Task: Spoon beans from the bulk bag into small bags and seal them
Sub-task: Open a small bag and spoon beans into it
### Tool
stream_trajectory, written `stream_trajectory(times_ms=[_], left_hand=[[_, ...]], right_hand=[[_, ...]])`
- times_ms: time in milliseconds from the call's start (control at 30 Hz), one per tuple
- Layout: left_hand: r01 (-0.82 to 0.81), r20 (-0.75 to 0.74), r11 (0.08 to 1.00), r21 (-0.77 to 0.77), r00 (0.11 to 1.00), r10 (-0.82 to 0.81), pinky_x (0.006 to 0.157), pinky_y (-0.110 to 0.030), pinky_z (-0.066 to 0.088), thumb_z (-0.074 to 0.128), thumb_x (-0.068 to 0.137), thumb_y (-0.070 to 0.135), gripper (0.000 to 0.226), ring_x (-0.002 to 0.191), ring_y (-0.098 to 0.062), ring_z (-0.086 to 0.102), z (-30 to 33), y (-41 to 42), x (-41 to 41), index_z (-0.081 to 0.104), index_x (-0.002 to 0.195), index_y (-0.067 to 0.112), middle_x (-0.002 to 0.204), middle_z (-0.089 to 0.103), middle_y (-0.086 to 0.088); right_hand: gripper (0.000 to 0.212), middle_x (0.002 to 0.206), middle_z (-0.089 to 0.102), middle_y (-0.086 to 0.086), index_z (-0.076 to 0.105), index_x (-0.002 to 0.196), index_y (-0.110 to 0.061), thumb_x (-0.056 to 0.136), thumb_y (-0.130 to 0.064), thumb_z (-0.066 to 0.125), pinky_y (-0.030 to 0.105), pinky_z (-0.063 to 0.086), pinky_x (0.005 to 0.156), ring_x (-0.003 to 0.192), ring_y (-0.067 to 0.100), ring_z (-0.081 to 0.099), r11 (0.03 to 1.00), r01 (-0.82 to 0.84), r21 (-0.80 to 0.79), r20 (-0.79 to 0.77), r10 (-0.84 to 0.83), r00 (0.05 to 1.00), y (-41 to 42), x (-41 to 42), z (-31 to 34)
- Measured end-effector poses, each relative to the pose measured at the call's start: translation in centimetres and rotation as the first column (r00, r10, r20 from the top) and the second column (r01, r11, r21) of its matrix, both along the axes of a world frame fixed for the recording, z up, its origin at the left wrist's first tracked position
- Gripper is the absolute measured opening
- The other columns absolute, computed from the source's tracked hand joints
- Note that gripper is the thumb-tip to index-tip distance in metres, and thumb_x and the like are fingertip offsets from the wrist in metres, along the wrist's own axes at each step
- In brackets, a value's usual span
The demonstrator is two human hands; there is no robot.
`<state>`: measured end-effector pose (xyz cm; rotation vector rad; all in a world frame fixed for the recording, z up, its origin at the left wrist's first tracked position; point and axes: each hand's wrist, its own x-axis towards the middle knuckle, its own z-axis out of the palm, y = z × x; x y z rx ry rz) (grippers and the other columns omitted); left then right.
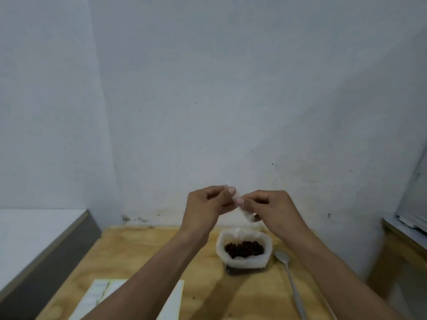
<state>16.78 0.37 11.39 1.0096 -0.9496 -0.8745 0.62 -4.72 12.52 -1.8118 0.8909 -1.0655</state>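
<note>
Both hands are raised above the wooden table (143, 255), close together. My left hand (208, 204) and my right hand (268, 206) each pinch the top of one small clear bag (248, 215), which hangs between them and looks empty. Below them stands the bulk bag (242, 262), its white rim rolled down, with dark brown beans (245, 248) showing inside. A metal spoon (288, 273) lies on the table just right of the bulk bag, bowl towards the wall.
A flat stack of white small bags (101, 294) lies near the table's front left, partly under my left forearm. A pale wall rises right behind the table. A grey-edged ledge (57, 250) runs along the left; a window frame (411, 215) stands at the right.
</note>
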Motion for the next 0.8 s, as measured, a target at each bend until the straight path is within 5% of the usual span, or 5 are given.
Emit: stream_trajectory(times_ms=[200, 367, 533, 633, 800], left_hand=[[0.001, 0.037, 1.0, 0.007, 0.999, -0.002, 0.087, -0.035, 0.062, 0.067, 0.096, 0.009, 0.018, 0.094, -0.032, 0.076, -1.0, 0.5, 0.4, 0.077, 0.096, -0.007, 0.094, 0.077, -0.023], [-0.099, 0.106, 0.993, 0.064, 0.99, 0.092, 0.081, -0.034, 0.063, 0.064, 0.094, -0.003, 0.016, 0.081, -0.028, 0.077, -1.0, 0.0, -0.2, 0.077, 0.085, -0.005, 0.08, 0.076, -0.019], [-0.139, 0.148, 0.985, 0.102, 0.981, 0.123, 0.073, -0.028, 0.063, 0.066, 0.091, -0.006, 0.015, 0.077, -0.03, 0.077, -1.5, -0.1, -0.4, 0.077, 0.082, -0.002, 0.076, 0.076, -0.019], [-0.204, 0.318, 0.973, 0.107, 0.934, 0.161, 0.071, -0.025, 0.063, 0.067, 0.093, -0.002, 0.012, 0.073, -0.022, 0.077, -2.0, 0.0, -0.5, 0.078, 0.09, -0.001, 0.076, 0.077, -0.014], [-0.217, 0.584, 0.973, 0.081, 0.801, 0.13, 0.072, -0.045, 0.063, 0.067, 0.091, 0.004, 0.018, 0.065, -0.024, 0.075, -2.4, 0.3, -0.8, 0.08, 0.079, -0.002, 0.069, 0.076, -0.01]], right_hand=[[0.015, 0.079, 0.077, 0.002, 0.082, 0.08, -0.02, 0.09, -0.029, 0.074, 0.031, 0.061, 0.071, 0.077, 0.017, 0.071, 0.992, 0.019, 0.125, 0.029, -0.022, 0.999, 0.1, 0.6, -1.3], [0.012, 0.082, 0.073, -0.016, 0.076, 0.092, -0.026, 0.095, -0.033, 0.067, 0.024, 0.056, 0.072, 0.077, -0.001, 0.067, 0.922, 0.154, -0.356, -0.251, -0.253, 0.934, 0.5, 1.1, -2.4], [0.018, 0.075, 0.072, -0.005, 0.077, 0.091, -0.019, 0.098, -0.023, 0.06, 0.036, 0.054, 0.065, 0.066, 0.011, 0.064, 0.79, 0.035, -0.612, -0.4, -0.347, 0.848, 0.3, 1.2, -2.5], [0.018, 0.071, 0.071, -0.005, 0.076, 0.086, -0.017, 0.096, -0.016, 0.061, 0.034, 0.054, 0.064, 0.064, 0.011, 0.063, 0.795, 0.121, -0.594, -0.374, -0.407, 0.834, -0.3, 1.0, -2.4], [0.014, 0.077, 0.072, -0.006, 0.075, 0.095, -0.017, 0.095, -0.014, 0.061, 0.031, 0.056, 0.068, 0.071, 0.011, 0.066, 0.839, 0.195, -0.509, -0.384, -0.423, 0.821, -1.1, 0.6, -1.8]])
